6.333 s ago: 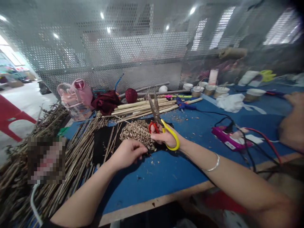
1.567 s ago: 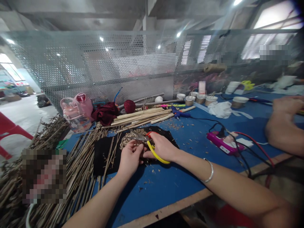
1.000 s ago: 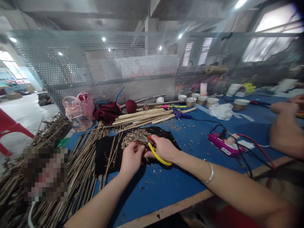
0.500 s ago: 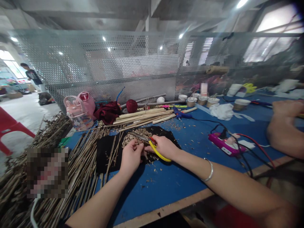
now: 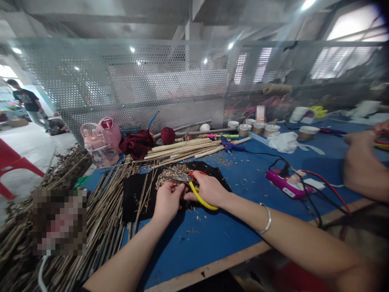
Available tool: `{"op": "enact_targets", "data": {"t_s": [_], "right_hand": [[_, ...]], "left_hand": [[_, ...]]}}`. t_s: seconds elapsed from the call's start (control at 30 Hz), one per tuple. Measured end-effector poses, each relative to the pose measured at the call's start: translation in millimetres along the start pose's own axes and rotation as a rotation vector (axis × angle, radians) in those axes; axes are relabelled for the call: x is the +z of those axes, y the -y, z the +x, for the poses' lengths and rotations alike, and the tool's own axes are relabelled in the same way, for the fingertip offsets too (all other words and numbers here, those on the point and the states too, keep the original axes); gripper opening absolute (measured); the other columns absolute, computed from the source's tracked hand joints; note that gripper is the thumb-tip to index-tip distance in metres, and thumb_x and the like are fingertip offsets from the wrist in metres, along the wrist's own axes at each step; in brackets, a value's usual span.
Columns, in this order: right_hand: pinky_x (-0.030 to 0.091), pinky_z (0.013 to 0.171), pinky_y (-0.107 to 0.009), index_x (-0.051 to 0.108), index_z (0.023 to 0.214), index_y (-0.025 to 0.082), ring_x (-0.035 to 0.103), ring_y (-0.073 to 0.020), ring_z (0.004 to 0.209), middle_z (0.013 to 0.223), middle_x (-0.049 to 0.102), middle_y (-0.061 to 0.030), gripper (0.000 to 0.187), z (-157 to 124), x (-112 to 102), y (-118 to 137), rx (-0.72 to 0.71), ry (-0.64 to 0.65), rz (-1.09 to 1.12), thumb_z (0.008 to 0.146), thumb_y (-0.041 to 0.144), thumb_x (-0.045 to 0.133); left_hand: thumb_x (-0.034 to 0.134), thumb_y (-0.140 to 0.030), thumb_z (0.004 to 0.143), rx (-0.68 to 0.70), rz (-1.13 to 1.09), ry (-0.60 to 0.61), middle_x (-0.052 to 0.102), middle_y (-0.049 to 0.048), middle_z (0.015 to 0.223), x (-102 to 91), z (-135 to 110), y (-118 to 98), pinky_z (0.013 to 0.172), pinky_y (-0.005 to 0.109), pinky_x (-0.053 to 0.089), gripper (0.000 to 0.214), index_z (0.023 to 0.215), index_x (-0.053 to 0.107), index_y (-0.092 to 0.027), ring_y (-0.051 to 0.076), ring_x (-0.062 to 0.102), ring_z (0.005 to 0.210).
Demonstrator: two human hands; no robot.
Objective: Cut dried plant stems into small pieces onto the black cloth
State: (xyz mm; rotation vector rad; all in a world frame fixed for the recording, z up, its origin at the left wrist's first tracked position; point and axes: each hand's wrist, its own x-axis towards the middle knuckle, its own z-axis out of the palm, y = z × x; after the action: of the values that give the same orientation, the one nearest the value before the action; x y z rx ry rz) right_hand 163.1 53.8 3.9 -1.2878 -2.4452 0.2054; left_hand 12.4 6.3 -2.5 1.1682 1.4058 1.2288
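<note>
The right hand (image 5: 208, 189) is wrapped round the scissors (image 5: 195, 192), blades out over the heap of chips (image 5: 163, 177) on the black cloth (image 5: 130, 198)! At the cloth's near edge the left hand (image 5: 167, 200) has thumb and fingers bent almost together, and whether anything sits between them I can't tell. Dry stalks (image 5: 101, 215) lie left of the cloth, pale sticks (image 5: 185, 147) beyond it

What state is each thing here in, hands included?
scissors, held; blade gap unclear
right hand, closed on scissors
left hand, fingers drawn together; contents unclear
chopped stems, heaped
black cloth, spread out, littered
long stems, lying loosely together
pale sticks, lying stacked
glue gun, lying down, corded
power strip, cables plugged in
maroon cloth, crumpled
white material, crumpled
</note>
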Motion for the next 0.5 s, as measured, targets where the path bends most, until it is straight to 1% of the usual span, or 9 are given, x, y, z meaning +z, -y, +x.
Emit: {"op": "enact_targets", "data": {"t_s": [0.17, 0.37, 0.5], "right_hand": [[0.029, 0.051, -0.026, 0.046, 0.087, 0.020, 0.060, -0.0215, 0.065, 0.071, 0.062, -0.0039, 0.056, 1.2, 1.1, -1.3, 0.028, 0.013, -0.085, 0.062, 0.070, 0.053], [0.028, 0.049, -0.025, 0.049, 0.082, 0.022, 0.060, -0.0213, 0.065, 0.072, 0.063, -0.0048, 0.053, 4.9, 2.7, -5.8, 0.069, 0.070, -0.092, 0.063, 0.071, 0.051], [0.029, 0.050, -0.025, 0.050, 0.081, 0.022, 0.059, -0.0206, 0.064, 0.070, 0.062, -0.0040, 0.052, 6.6, 0.4, -7.6, 0.075, 0.077, -0.074, 0.065, 0.071, 0.049]], "left_hand": [[0.056, -0.035, 0.072, 0.033, 0.022, -0.016, 0.065, 0.0041, 0.066, -2.0, -0.2, -1.2, 0.029, 0.016, 0.033, 0.022, 0.080, 0.059, -0.015, 0.010, 0.051, 0.042], [0.056, -0.036, 0.070, 0.013, 0.000, 0.011, 0.063, 0.0016, 0.063, -3.7, -0.3, -1.0, 0.029, 0.015, 0.030, 0.019, 0.075, 0.057, -0.017, 0.012, 0.056, 0.046], [0.056, -0.037, 0.071, 0.018, -0.038, 0.022, 0.063, 0.0002, 0.062, -4.3, 0.2, -1.9, 0.033, 0.015, 0.032, 0.020, 0.074, 0.057, -0.017, 0.011, 0.056, 0.047]]}}
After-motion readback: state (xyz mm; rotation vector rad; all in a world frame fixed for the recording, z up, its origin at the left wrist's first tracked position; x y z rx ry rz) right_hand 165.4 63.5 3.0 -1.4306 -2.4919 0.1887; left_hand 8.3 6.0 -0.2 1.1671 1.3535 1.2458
